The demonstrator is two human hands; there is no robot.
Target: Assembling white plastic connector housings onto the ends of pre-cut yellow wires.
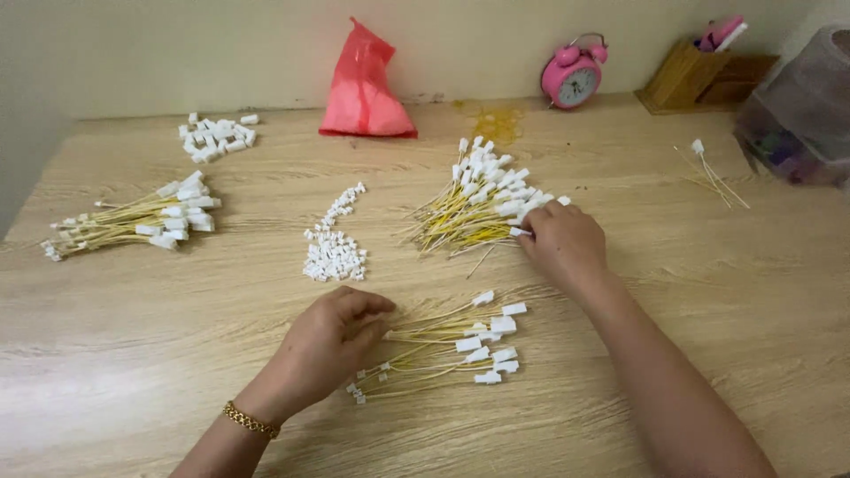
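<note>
Right now your right hand (564, 241) lies knuckles-up at the right edge of the middle pile of yellow wires (478, 199), its fingers curled down and pinching a white plug at that edge. That pile fans out near the centre of the wooden table (708, 292), white plugs toward the back wall. Your left hand (332, 341) rests loosely curled, fingertips bent inward and touching the left ends of the near bundle of wires (443, 345); you cannot tell whether it grips any of them. This bundle lies between your two forearms, its larger white plugs pointing right. A gold bracelet (251, 420) circles your left wrist.

Counted outward, you have three big groups of yellow wires: the two by your hands and a third bundle (142, 219) well apart at the left. A few loose wires (713, 173) lie at the far right. There are two heaps of loose white connectors: a small-piece heap (333, 243) between the bundles, and a chunkier heap (215, 135) at the back left.

Against the wall stand one crumpled red plastic bag (363, 88), one pink alarm clock (574, 75) and one wooden holder (699, 78).
</note>
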